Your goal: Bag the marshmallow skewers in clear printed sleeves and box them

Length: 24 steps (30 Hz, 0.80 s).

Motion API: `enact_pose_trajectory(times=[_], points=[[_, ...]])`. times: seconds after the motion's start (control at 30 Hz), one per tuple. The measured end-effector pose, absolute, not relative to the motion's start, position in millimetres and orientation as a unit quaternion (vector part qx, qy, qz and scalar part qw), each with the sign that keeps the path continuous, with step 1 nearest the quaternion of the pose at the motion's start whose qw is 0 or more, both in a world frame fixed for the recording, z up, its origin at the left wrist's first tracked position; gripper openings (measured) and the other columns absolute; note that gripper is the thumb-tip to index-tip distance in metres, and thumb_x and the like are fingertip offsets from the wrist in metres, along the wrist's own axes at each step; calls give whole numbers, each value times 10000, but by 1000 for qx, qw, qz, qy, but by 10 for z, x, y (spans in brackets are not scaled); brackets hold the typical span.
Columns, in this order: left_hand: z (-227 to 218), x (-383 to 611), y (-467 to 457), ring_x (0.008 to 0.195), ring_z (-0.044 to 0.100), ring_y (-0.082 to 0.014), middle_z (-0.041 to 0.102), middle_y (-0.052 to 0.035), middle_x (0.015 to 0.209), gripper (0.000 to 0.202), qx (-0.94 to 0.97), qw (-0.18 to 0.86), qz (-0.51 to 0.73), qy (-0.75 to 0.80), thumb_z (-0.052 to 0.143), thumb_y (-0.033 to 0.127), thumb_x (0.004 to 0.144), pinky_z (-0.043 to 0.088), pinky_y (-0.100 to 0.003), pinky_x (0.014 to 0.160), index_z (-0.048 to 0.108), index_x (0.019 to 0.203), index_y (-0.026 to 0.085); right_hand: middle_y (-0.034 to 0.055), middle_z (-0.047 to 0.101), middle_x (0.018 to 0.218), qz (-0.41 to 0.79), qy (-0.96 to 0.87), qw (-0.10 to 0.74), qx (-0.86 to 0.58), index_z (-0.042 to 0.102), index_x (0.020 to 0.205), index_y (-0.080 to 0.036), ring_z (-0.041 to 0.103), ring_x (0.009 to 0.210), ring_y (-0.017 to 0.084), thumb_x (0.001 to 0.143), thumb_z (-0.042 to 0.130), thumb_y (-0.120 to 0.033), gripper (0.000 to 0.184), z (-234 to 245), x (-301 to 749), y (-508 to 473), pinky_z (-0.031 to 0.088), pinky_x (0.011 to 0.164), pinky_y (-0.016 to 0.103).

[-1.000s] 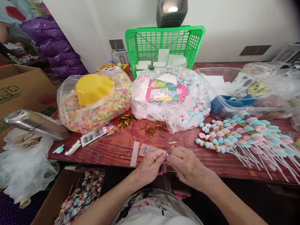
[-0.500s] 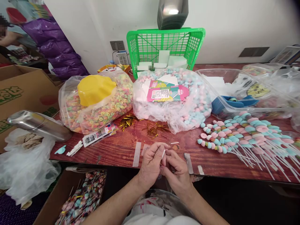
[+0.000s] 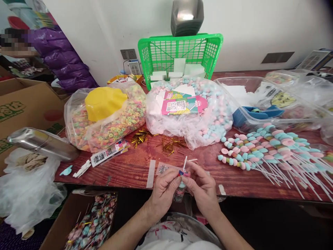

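Near the table's front edge, my left hand (image 3: 163,191) and my right hand (image 3: 204,189) pinch the top of a bagged candy skewer (image 3: 180,193). Its white stick (image 3: 185,163) points up between my fingers. A small blue and pink label (image 3: 181,173) shows at the pinch, and the candy in clear wrap hangs below. Behind my fingers a clear printed bag (image 3: 163,168) lies on the table. Gold twist ties (image 3: 170,144) are piled farther back. To the right lies a heap of candy skewers (image 3: 275,146) with white sticks.
Bags of candy rings (image 3: 125,116) and pink-blue marshmallows (image 3: 218,118) stand behind, before a green basket (image 3: 180,43). A steel flask (image 3: 44,142) leans at left. Below left, a carton (image 3: 58,222) holds finished-looking skewers. Another person (image 3: 18,45) is at far left.
My hands have spread slightly apart and turned. The white stick now stands upright, and the label and bagged candy have come into view between my hands.
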<state>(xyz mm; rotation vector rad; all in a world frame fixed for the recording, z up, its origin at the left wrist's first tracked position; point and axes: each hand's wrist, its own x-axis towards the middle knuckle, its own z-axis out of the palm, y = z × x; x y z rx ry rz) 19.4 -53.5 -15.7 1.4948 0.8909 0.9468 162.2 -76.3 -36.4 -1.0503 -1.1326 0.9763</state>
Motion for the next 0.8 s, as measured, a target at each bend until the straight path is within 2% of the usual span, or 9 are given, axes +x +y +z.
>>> enact_pose_trajectory(times=[0.03, 0.1, 0.13, 0.2, 0.37, 0.5, 0.57, 0.67, 0.8], points=[[-153, 196, -527, 873, 575, -180, 661, -62, 928, 234, 633, 550, 399, 370, 528, 296, 916, 447, -277, 826, 743, 925, 204, -10, 529, 730, 458, -480, 597, -451, 653, 1137, -223, 477, 572, 90, 831, 649, -276, 311, -360, 1639, -762, 419, 481, 208], [-153, 188, -520, 883, 569, -182, 656, -64, 930, 220, 634, 562, 396, 354, 548, 295, 904, 436, -278, 837, 749, 902, 205, -20, 498, 702, 490, -493, 574, -433, 697, 989, -206, 447, 533, 75, 831, 648, -282, 181, -350, 1684, -762, 377, 446, 195], [-156, 181, -521, 870, 564, -179, 652, -62, 910, 219, 632, 572, 389, 350, 554, 298, 900, 432, -275, 830, 750, 889, 201, -16, 499, 694, 479, -512, 570, -427, 707, 882, -196, 459, 545, 80, 831, 647, -275, 111, -342, 1707, -761, 386, 460, 202], [-165, 172, -532, 802, 543, -164, 632, -49, 830, 229, 613, 606, 366, 350, 566, 317, 892, 424, -263, 783, 747, 848, 183, -4, 529, 689, 419, -548, 583, -429, 696, 762, -191, 508, 595, 104, 825, 649, -248, 97, -326, 1738, -758, 426, 513, 228], [-187, 221, -586, 754, 483, -128, 572, -21, 785, 291, 489, 711, 362, 351, 609, 403, 859, 396, -239, 740, 711, 796, 138, 14, 569, 731, 259, -621, 609, -420, 719, 845, -230, 553, 657, 133, 813, 640, -152, 116, -325, 1733, -762, 462, 542, 251], [-218, 289, -621, 614, 428, -83, 500, 10, 682, 401, 378, 793, 358, 317, 691, 505, 764, 350, -207, 603, 661, 714, 108, 28, 556, 794, 200, -634, 607, -436, 699, 877, -235, 557, 695, 146, 816, 610, -109, 166, -357, 1739, -810, 473, 579, 271], [-235, 317, -629, 581, 445, -74, 516, 8, 653, 417, 317, 837, 335, 293, 777, 495, 668, 352, -206, 594, 656, 689, 97, 33, 558, 808, 207, -620, 613, -443, 672, 838, -227, 562, 726, 162, 818, 606, -115, 132, -351, 1760, -822, 475, 606, 284], [-250, 348, -627, 599, 521, -90, 582, -17, 653, 402, 239, 879, 309, 273, 868, 418, 548, 397, -225, 656, 675, 682, 92, 32, 539, 774, 271, -621, 592, -436, 617, 740, -207, 545, 710, 169, 836, 589, -160, 110, -318, 1763, -795, 461, 596, 287], [-227, 330, -565, 590, 555, -100, 624, -30, 636, 366, 231, 872, 331, 278, 877, 362, 528, 424, -229, 656, 699, 702, 93, 21, 499, 743, 312, -607, 577, -448, 566, 703, -196, 515, 677, 158, 867, 553, -205, 165, -296, 1710, -699, 435, 555, 272]])
